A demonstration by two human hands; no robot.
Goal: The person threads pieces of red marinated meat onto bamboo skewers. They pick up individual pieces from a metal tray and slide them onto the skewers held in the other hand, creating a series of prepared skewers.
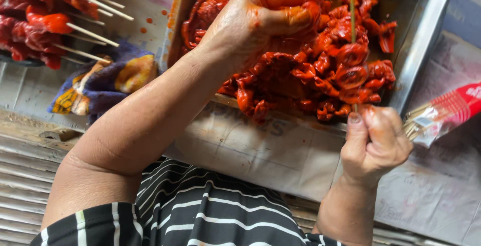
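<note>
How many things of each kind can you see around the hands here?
Hands: 2, left hand and right hand
Metal trays: 1, the tray
Skewers being loaded: 1, the skewer
Finished skewers: cannot tell, the pile overlaps
Cloths: 1, the cloth
Skewer packets: 1, the packet
Total counted: 6

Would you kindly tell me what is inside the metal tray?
The metal tray holds a heap of red marinated meat pieces. The left hand grips into it; the right hand holds a bamboo skewer threaded with pieces. The tray's bottom is covered.
</note>
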